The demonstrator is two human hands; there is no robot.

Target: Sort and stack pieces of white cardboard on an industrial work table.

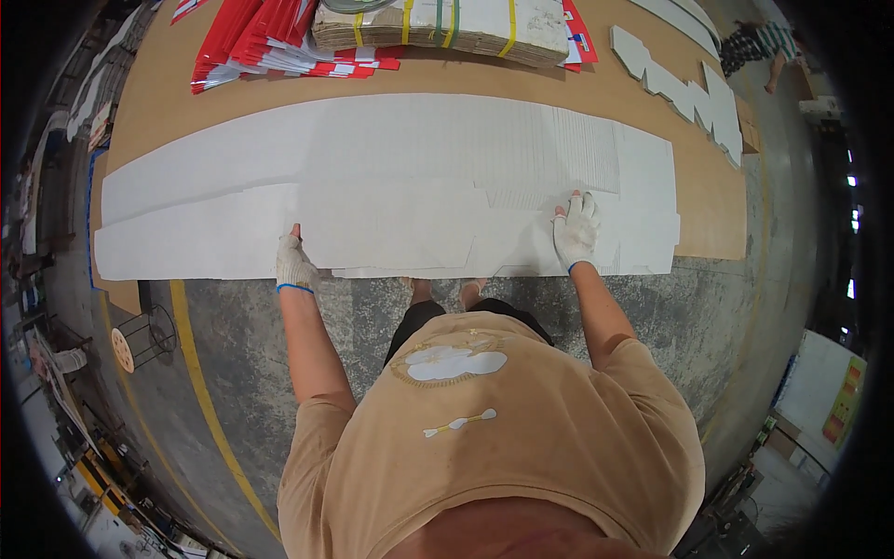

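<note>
A long white corrugated cardboard sheet (391,219) lies across the brown table, with creases and a ridged strip toward its right part. My left hand (295,263), in a white knit glove with a blue cuff, is at the sheet's near edge. Its thumb rests on top, and the other fingers are out of sight beneath the edge. Further right, my right hand (577,231) wears a matching glove with bare fingertips. That hand lies flat on the white surface, fingers stretched away from me.
Red and white folded pieces (265,42) and a strapped cardboard stack (447,33) occupy the table's far side. Cut white shapes (670,88) lie at the far right. A wire-frame stand (144,340) is on the floor at left. Another person (759,47) is visible far right.
</note>
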